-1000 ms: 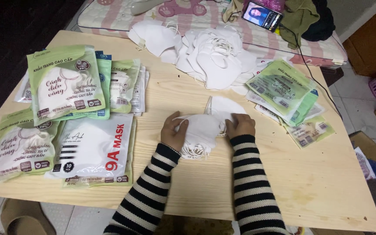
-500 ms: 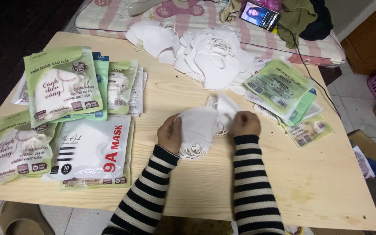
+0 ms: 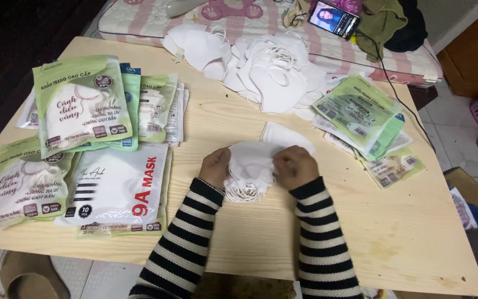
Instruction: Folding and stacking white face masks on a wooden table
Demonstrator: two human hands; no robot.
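Both of my hands grip a small stack of folded white face masks (image 3: 249,160) just above the pale wooden table (image 3: 360,232). My left hand (image 3: 216,168) pinches the stack's left edge and my right hand (image 3: 294,166) holds its right edge. White ear loops (image 3: 243,192) hang from the stack's lower side. Another flat white mask (image 3: 281,134) lies on the table just behind the stack. My sleeves are striped black and white.
A heap of loose white masks (image 3: 261,66) lies at the table's far edge. Green and white mask packets (image 3: 81,105) cover the left side, with a white packet (image 3: 118,185) nearest. Empty green packets (image 3: 360,116) lie at the right. A phone (image 3: 334,18) rests on a bed beyond.
My hands have shifted the mask stack slightly and drawn together on it; the stack sits squarer between them than a second ago.
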